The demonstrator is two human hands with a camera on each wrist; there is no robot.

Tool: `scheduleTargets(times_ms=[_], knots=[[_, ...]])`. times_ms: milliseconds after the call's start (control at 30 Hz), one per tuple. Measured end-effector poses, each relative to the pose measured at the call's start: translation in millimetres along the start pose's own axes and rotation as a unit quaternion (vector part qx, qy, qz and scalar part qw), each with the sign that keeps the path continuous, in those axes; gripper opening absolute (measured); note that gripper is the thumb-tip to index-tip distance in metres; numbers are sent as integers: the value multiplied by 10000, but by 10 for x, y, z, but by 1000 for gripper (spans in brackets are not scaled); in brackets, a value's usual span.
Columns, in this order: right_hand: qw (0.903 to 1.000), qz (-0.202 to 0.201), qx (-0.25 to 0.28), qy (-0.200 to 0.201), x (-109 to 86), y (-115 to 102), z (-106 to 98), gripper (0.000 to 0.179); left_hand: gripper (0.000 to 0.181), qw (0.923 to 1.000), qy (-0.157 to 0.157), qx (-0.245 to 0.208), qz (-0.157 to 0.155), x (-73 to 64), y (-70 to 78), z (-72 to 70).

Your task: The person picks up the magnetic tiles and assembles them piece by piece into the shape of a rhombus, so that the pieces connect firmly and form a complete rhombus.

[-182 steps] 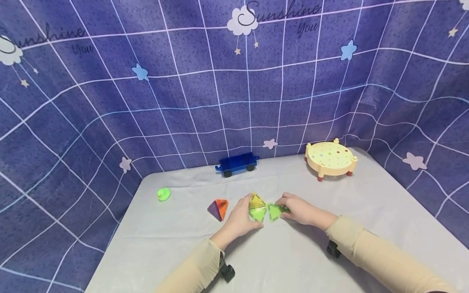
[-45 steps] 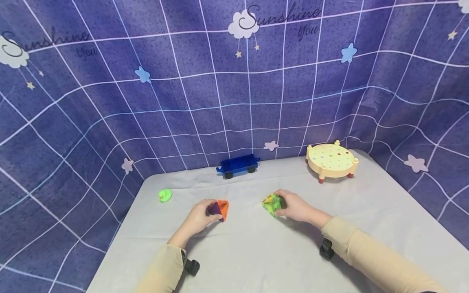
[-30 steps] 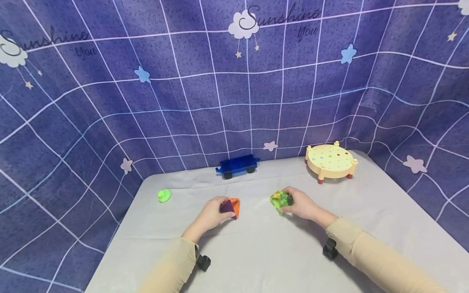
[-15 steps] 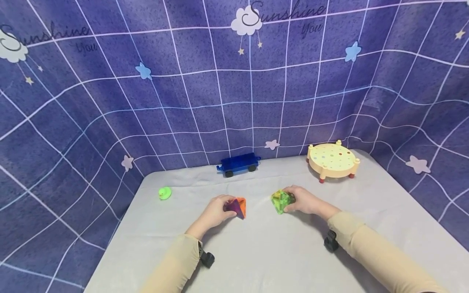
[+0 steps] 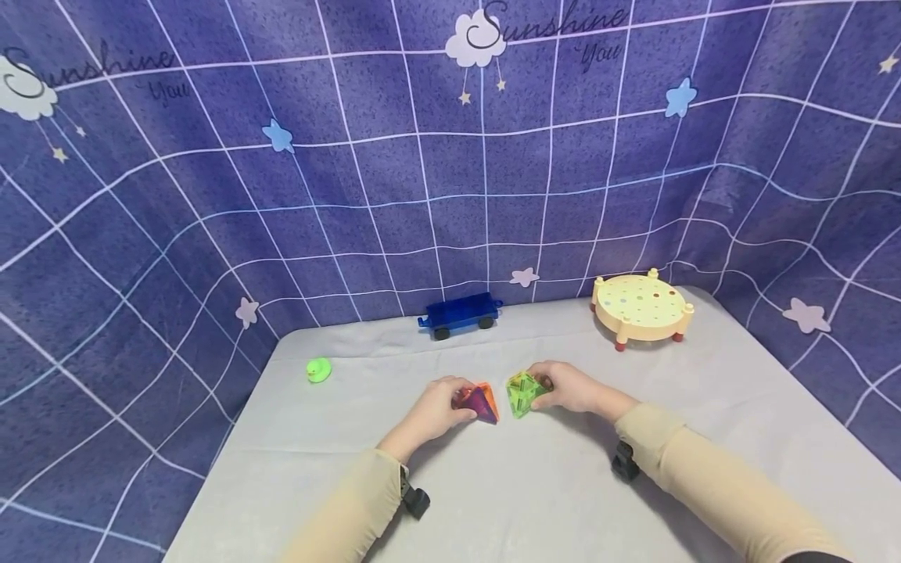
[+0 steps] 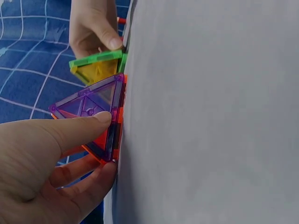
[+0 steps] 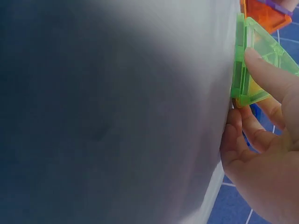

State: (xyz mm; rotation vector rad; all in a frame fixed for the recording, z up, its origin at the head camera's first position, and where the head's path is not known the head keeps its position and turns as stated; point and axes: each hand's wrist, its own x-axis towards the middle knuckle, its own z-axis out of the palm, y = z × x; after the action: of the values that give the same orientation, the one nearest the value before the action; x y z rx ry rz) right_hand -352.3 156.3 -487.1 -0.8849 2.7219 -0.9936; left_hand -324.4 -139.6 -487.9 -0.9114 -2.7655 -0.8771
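Note:
My left hand pinches a small pyramid of see-through purple and orange magnetic tiles between thumb and fingers. In the left wrist view the thumb lies on the purple triangle and the orange tiles show behind and below it. My right hand grips a green and yellow magnetic-tile pyramid; its thumb presses a green triangle in the right wrist view. Both pyramids are at the surface of the grey cloth, their near sides facing each other across a narrow gap.
A blue toy wagon stands at the back by the curtain. The round cream toy table with red-tipped legs is at the back right. A green rubber duck sits at the left. Grey cloth covers the tabletop.
Separate green and yellow triangles have become a pyramid in my right hand. My left hand took hold of the purple-orange pyramid and moved it right, while the right hand recently shifted slightly left.

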Motion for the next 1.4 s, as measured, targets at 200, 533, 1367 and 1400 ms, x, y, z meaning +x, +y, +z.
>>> scheduleTargets(times_ms=[200, 533, 1367, 1400], knots=[[9997, -182, 145, -7, 35, -78, 37, 43, 39, 9999, -114, 44, -56, 42, 42, 43], [9991, -297, 288, 116, 54, -108, 63, 39, 40, 9998, -150, -35, -152, 70, 54, 67], [9961, -715, 505, 108, 60, -196, -27, 33, 22, 9996, -222, -156, 29, 62, 78, 47], [9959, -743, 513, 110, 59, -202, -27, 33, 22, 9996, -223, -137, 41, 63, 74, 49]])
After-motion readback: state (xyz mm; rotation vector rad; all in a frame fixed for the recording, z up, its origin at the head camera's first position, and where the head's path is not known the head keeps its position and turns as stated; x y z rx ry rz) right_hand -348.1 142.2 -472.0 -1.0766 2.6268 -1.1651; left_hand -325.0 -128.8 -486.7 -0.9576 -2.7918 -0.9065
